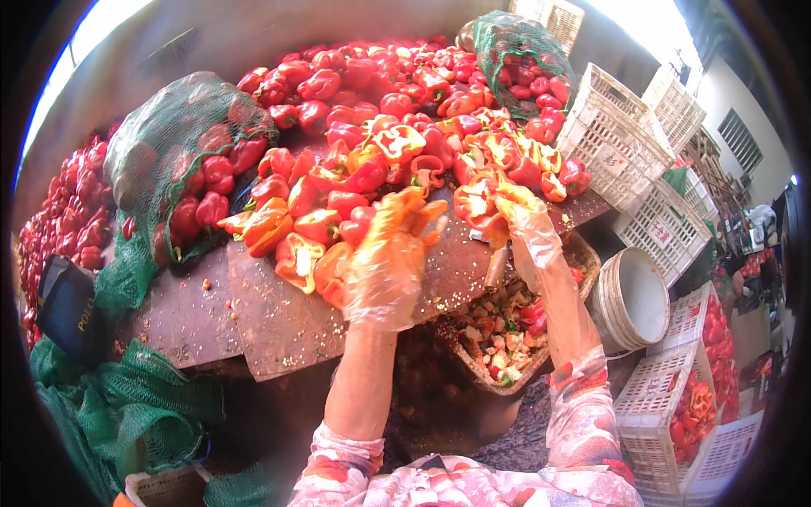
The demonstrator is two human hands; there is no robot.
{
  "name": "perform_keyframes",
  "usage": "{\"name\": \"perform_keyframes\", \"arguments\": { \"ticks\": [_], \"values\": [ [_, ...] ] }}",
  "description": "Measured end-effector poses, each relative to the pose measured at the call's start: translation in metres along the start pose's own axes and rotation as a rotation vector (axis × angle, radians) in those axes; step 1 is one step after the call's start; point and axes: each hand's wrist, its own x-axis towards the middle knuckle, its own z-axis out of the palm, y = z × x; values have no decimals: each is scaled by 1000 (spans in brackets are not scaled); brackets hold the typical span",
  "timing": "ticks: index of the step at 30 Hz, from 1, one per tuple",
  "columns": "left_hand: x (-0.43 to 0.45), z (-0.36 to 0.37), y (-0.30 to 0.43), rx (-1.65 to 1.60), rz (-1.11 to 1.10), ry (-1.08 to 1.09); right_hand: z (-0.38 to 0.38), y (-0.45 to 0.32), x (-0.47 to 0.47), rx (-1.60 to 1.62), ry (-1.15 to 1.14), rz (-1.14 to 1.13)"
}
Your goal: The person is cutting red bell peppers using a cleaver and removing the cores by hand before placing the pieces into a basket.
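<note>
My left hand (388, 260), in a clear plastic glove stained orange, is above the table's front part with its fingers apart and nothing visible in them. Cut pepper halves (301, 258) lie just left of it, pale cores and seeds showing. My right hand (527, 222), gloved the same way, has its fingers on a cut red pepper (474, 201) at the front of the pile. A brown handle (497, 267), seemingly a knife's, sticks out below that hand; whether the hand grips it is unclear. Under the table edge, a tub (500, 388) holds pepper cores and scraps.
Whole red peppers (355, 73) are heaped across the back of the table (285, 329). Green mesh sacks (142, 158) of peppers flank them. White plastic crates (611, 136) and a white bucket (640, 298) stand right; loose green netting (139, 405) lies lower left.
</note>
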Motion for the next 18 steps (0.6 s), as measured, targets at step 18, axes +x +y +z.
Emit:
{"name": "perform_keyframes", "arguments": {
  "ticks": [18],
  "values": [
    [-28, 9, -60, 909, -130, -24, 34, 5, -114, -955, -160, -224]
  ]
}}
